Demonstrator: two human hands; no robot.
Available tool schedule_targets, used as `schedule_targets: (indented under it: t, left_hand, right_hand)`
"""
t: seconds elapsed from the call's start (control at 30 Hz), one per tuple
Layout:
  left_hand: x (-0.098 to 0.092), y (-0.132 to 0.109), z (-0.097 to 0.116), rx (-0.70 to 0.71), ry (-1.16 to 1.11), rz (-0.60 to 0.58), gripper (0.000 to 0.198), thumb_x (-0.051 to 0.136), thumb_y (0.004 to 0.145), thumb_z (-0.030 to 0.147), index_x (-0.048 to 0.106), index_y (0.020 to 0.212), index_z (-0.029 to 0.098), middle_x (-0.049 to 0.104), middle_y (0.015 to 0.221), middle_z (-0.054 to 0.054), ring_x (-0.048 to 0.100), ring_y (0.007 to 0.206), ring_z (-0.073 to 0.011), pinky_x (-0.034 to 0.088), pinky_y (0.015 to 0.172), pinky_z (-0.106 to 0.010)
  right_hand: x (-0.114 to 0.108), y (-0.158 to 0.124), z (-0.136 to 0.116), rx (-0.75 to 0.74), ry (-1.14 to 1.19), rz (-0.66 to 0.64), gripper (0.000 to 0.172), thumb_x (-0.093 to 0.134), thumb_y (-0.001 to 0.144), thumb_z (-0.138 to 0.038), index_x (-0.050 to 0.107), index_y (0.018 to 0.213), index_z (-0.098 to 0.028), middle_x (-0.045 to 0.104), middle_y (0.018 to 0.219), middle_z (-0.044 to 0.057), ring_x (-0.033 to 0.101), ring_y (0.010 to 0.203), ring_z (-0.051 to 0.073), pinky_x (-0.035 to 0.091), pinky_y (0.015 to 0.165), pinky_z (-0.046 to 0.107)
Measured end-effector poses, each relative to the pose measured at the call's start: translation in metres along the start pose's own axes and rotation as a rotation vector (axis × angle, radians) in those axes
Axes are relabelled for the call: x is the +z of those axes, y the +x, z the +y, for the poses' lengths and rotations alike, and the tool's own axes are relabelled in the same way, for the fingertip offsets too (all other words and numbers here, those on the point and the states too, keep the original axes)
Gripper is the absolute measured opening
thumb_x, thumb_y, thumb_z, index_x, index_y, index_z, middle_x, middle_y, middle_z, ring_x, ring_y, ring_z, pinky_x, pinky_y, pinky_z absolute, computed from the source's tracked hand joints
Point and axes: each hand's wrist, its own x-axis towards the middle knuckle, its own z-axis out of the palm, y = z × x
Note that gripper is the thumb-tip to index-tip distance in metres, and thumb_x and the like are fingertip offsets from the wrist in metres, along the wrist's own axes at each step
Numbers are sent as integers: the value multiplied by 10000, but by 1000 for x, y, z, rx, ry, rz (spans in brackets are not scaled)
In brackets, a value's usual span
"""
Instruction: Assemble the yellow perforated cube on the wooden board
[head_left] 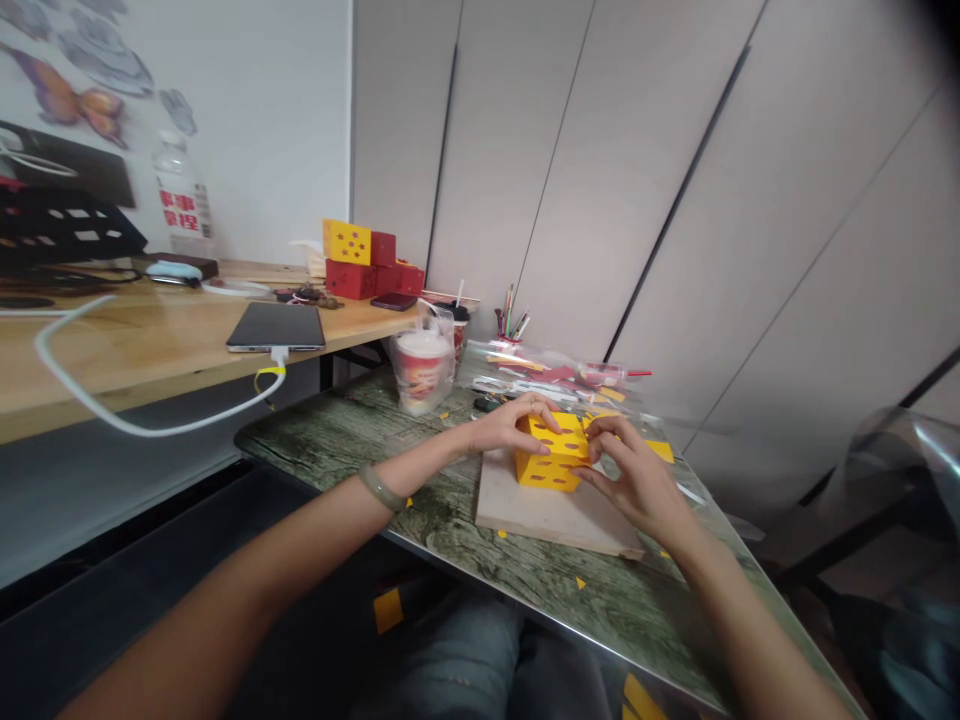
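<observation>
A yellow paper box [550, 472] with cut-out holes in its top and front sits on a pale board [525, 512]. My left hand [517, 425] grips it from the left, with the thumb on the near top edge and fingers over the top. My right hand [626, 470] is at the box's right side, thumb and fingertips pinching its edge there. What lies right under the right fingertips is partly hidden. Small yellow scraps [580, 583] lie on the dark wood-patterned table [450, 520] around the board.
A bagged lidded cup [424, 365] stands at the table's back left, near a pen holder [510, 335] and plastic-covered cuttings [540, 375]. On the higher wooden desk [187, 335] lie a tablet [276, 327] with a white cable, and stacked red and yellow boxes [347, 243].
</observation>
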Motion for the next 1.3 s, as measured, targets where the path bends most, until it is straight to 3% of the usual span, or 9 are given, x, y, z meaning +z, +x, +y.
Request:
schedule_targets:
  t: [0.33, 0.53, 0.7, 1.0, 1.3]
  left_hand:
    - [1, -1, 3, 34, 32, -65, 328, 679, 607, 283, 590, 909, 190, 394, 1130, -55, 344, 1184, -230, 257, 1017, -365]
    - [-1, 0, 2, 30, 68, -88, 366, 645, 605, 309, 574, 943, 186, 410, 1081, -50, 371, 1122, -217, 241, 1021, -367]
    - [-1, 0, 8, -6, 78, -103, 373, 632, 597, 311, 569, 943, 185, 431, 1075, -50, 375, 1111, -228, 245, 1012, -380]
    - [1, -3, 1, -55, -19, -29, 331, 516, 639, 238, 561, 963, 190, 424, 1092, -45, 351, 1157, -219, 199, 1038, -350]
    - [4, -2, 5, -153, -79, -5, 314, 511, 650, 236, 597, 948, 183, 492, 1060, -48, 391, 1126, -223, 236, 1021, -348]
  right_hand:
    - [-4, -4, -6, -36, -4, 6, 142, 583, 770, -216, 441, 762, -222, 478, 1038, 60, 505, 971, 214, 425, 785, 343]
    - [-8, -9, -9, 39, 224, -11, 145, 591, 735, -180, 467, 787, -234, 459, 1081, 49, 473, 1047, 209, 421, 855, 360]
    - [-14, -9, -13, 161, 429, 39, 228, 499, 677, -80, 453, 830, -242, 451, 1097, 45, 463, 1068, 194, 477, 805, 322]
    - [-5, -8, -7, 65, 181, 65, 64, 556, 781, -244, 541, 843, -248, 508, 1022, 54, 519, 997, 217, 440, 844, 380]
    - [2, -8, 2, 83, 173, 76, 71, 494, 848, -280, 542, 840, -227, 554, 926, 53, 552, 889, 190, 452, 761, 330]
